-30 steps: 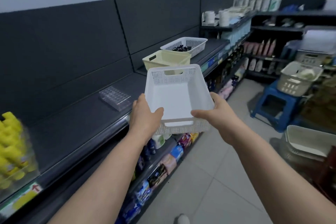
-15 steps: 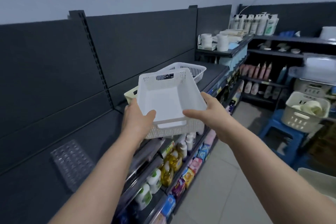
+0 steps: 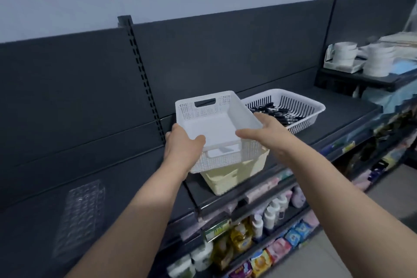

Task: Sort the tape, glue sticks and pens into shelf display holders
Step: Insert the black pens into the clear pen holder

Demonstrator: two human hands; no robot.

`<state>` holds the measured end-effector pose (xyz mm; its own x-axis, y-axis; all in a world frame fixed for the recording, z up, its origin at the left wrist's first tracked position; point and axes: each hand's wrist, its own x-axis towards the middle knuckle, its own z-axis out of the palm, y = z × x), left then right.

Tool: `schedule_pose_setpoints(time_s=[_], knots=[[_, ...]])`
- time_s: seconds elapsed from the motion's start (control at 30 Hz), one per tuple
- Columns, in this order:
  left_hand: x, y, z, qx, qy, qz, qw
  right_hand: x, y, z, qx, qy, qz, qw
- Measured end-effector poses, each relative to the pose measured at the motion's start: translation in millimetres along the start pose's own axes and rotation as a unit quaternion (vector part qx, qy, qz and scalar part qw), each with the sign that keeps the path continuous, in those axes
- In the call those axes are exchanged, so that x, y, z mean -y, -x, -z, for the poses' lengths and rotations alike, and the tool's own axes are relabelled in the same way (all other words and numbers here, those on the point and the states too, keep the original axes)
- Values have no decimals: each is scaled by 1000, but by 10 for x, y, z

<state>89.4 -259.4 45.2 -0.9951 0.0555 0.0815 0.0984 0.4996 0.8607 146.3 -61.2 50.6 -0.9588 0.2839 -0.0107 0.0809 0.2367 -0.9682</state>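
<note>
Head view: the left hand [image 3: 182, 144] grips the empty white basket [image 3: 214, 119] at its near-left corner and the right hand [image 3: 259, 128] grips its right rim. The basket is over a cream basket [image 3: 237, 176] on the shelf [image 3: 327, 124]. Just beyond the right hand, dark pens [image 3: 270, 111] lie in a slotted tray [image 3: 316, 108] (nothing else sorted in sight), so sorting looks barely begun.

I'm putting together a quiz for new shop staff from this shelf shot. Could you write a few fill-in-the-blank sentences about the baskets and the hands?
1. The left hand and right hand both grip the ____ perforated basket.
2. The pale yellow basket sits directly ____ it on the shelf.
3. The slotted basket on the right holds black ____.
4. The clear holder lies to the ____ of both hands.

Missing words: white; under; pens; left.
</note>
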Motion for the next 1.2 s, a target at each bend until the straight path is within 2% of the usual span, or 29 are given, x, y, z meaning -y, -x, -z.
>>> schedule_pose_setpoints(time_s=[0.17,0.4,0.53,0.63,0.8,0.97,1.07,1.2], knots=[[-88,62,-356,-22,-36,66,997,-225,-442,284,105,25,-17,994],[96,125,-700,-21,-144,135,980,-569,-670,382,167,99,-41,980],[257,159,-789,-34,-113,130,985,-748,-679,311,145,240,-1,960],[320,96,-775,-52,-88,139,985,-749,-652,266,124,291,16,949],[273,-5,-650,-81,-53,176,980,-672,-570,103,139,220,-22,965],[86,-35,-362,-129,-20,100,986,-350,-561,53,109,142,54,982],[-168,-94,-295,-149,18,49,988,-96,-567,149,62,114,111,985],[-575,-255,-524,-131,31,-2,991,14,-575,533,-5,86,119,989]])
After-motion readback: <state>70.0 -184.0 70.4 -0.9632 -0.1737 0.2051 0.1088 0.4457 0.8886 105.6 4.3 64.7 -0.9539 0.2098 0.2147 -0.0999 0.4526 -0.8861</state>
